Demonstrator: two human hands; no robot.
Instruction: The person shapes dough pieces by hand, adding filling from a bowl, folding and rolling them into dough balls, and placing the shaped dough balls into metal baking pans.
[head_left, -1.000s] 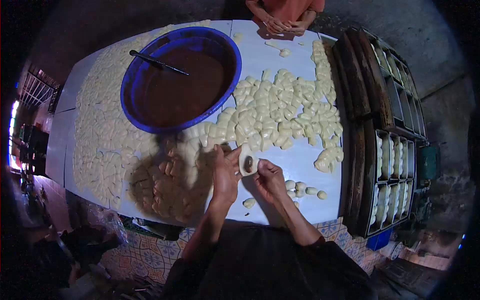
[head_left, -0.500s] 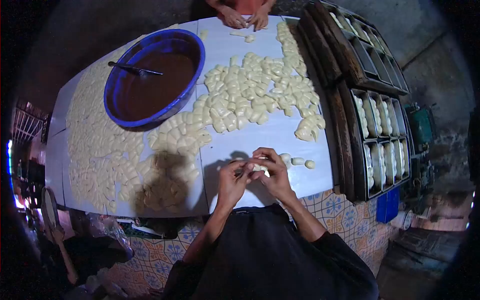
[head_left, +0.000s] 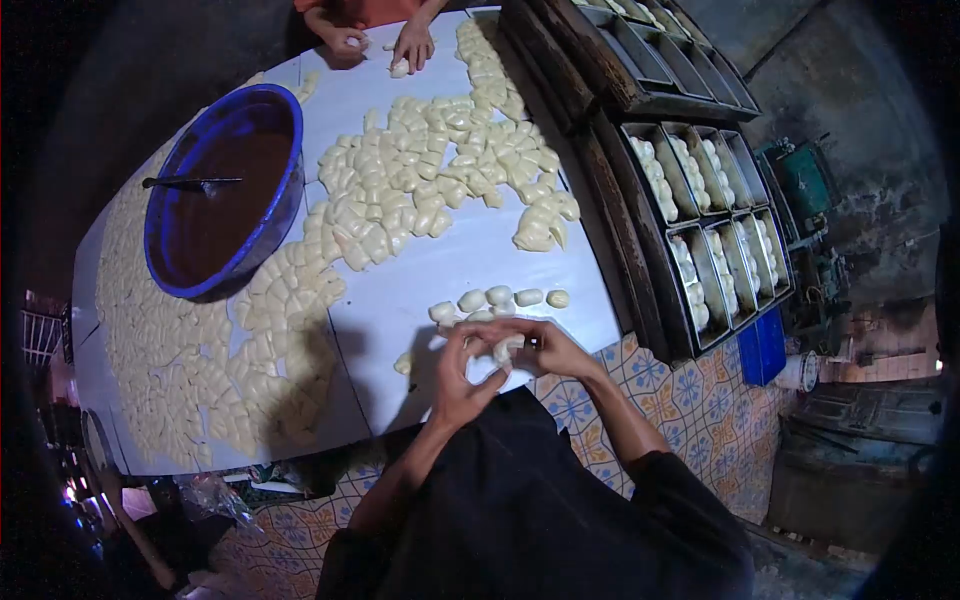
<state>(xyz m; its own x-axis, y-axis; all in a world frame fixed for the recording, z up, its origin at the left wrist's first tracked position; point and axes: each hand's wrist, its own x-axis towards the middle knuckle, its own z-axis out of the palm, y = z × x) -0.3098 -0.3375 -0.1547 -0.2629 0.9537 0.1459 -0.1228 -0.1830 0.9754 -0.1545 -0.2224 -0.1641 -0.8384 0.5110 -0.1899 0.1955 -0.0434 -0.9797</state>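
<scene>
A: What've we got on our tabletop (head_left: 440,268)?

B: Mostly a big spread of dough pieces (head_left: 390,190). Loaf tins (head_left: 741,170) are stacked along the right edge, quite a few with dough in them, and our blue tub (head_left: 286,205) of brown mix (head_left: 230,215) sits over on the left.

A: And closer to us?

B: A row of dough balls (head_left: 499,295), then our left hand (head_left: 458,390) and right hand (head_left: 556,350), both pinching one small dough lump (head_left: 508,349) between them, near the tabletop's close edge.
</scene>
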